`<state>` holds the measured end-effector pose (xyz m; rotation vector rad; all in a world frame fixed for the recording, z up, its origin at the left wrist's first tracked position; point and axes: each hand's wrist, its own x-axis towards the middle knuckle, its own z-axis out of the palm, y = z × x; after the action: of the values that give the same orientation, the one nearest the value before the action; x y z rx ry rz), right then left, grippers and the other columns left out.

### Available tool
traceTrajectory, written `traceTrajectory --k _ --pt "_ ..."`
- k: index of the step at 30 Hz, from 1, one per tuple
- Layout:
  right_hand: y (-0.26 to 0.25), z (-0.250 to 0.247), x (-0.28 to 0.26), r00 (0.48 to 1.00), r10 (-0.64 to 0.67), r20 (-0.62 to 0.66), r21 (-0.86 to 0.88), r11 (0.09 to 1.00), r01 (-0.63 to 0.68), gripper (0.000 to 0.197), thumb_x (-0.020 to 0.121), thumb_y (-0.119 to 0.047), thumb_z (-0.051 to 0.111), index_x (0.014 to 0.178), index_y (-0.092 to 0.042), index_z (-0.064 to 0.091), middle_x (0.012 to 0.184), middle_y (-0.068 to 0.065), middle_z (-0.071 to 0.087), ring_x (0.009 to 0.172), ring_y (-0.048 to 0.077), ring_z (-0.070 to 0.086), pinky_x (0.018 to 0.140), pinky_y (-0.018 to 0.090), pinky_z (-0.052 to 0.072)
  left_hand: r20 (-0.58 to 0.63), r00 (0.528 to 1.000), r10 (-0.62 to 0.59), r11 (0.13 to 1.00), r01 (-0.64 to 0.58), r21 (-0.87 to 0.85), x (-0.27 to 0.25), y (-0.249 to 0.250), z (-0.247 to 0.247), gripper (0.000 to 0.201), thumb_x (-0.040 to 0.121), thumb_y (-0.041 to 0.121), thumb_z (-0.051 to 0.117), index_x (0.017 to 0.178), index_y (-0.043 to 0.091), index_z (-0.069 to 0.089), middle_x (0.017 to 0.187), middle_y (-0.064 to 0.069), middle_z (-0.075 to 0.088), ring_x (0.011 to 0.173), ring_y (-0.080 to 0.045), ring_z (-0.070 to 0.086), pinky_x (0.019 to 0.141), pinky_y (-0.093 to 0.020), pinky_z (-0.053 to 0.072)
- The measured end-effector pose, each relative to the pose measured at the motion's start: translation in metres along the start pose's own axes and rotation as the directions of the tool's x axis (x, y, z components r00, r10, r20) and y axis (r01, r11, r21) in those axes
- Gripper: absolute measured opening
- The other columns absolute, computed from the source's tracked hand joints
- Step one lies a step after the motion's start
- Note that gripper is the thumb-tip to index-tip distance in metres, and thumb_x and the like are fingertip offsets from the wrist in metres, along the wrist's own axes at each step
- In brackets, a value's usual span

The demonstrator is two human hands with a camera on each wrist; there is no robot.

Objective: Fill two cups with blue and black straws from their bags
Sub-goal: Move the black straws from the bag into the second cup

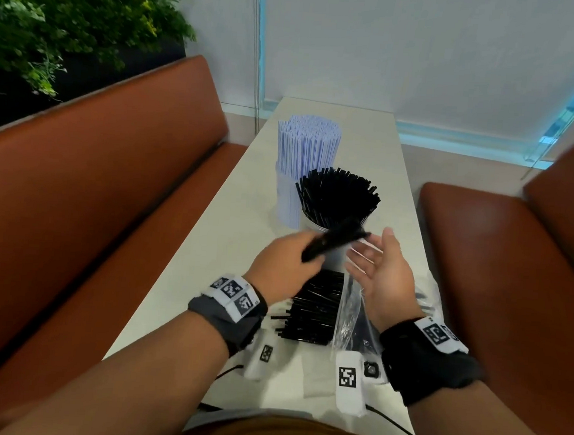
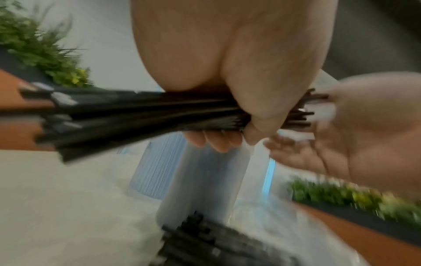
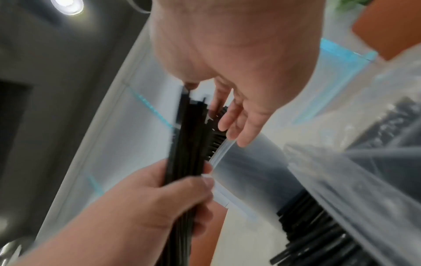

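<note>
At frame centre, left hand [image 1: 280, 262] fingers clamp a bundle of thin matte black straws [image 1: 333, 241] before the clear cup [image 1: 315, 224]; right hand [image 1: 382, 273] flat, fingers apart, beside crinkly transparent bag [image 1: 348, 310]

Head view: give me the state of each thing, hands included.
Left hand: grips a bunch of black straws.
Right hand: open, fingers at the bunch's end.
Blue-straw cup: full, upright.
Black-straw cup: nearly full, upright.
Bag: open, black straws left inside.
</note>
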<state>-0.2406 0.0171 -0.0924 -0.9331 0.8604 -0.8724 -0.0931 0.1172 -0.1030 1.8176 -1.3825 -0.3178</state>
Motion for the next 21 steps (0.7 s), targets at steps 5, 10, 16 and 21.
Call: traceTrajectory --k 5,10,16,21 --pt "0.007 -0.005 0.002 0.967 0.253 0.01 0.114 0.961 -0.253 0.057 0.099 -0.061 0.045 0.118 -0.009 0.062 0.112 0.015 0.071 0.108 0.03 0.068 0.084 0.041 0.055 -0.253 0.965 -0.077 0.641 -0.146 -0.754 0.027 0.054 -0.024 0.02 0.086 0.016 0.073 0.092 0.035 0.07 0.083 0.002 0.07 0.083 -0.019 0.069 0.084 -0.033 0.056" --pt "0.007 -0.004 0.0 0.947 0.295 0.127 0.338 0.885 -0.321 0.069 0.099 -0.062 0.044 0.128 -0.001 0.059 0.126 0.023 0.065 0.117 0.035 0.065 0.097 0.05 0.053 -0.233 0.959 -0.159 0.28 -0.183 -0.942 0.049 0.074 -0.015 0.022 0.088 -0.003 0.066 0.099 0.016 0.061 0.079 -0.002 0.064 0.078 -0.023 0.065 0.085 -0.038 0.054" --pt "-0.005 0.003 0.008 0.931 0.272 0.244 0.319 0.884 -0.342 0.067 0.103 -0.054 0.04 0.135 0.003 0.055 0.133 0.026 0.061 0.123 0.037 0.062 0.109 0.048 0.046 -0.111 0.975 -0.191 0.306 -0.049 -0.951 0.052 0.07 0.005 0.021 0.089 -0.003 0.065 0.101 0.013 0.058 0.078 -0.004 0.064 0.081 -0.026 0.063 0.086 -0.039 0.054" --pt "-0.006 0.002 0.009 0.914 0.201 0.351 0.073 0.968 -0.241 0.067 0.099 -0.059 0.046 0.135 -0.004 0.058 0.135 0.021 0.062 0.128 0.033 0.058 0.112 0.052 0.041 -0.074 0.982 -0.173 0.373 -0.004 -0.928 0.055 0.065 0.0 0.026 0.083 0.012 0.071 0.103 0.014 0.055 0.078 -0.005 0.065 0.079 -0.025 0.065 0.081 -0.035 0.056"
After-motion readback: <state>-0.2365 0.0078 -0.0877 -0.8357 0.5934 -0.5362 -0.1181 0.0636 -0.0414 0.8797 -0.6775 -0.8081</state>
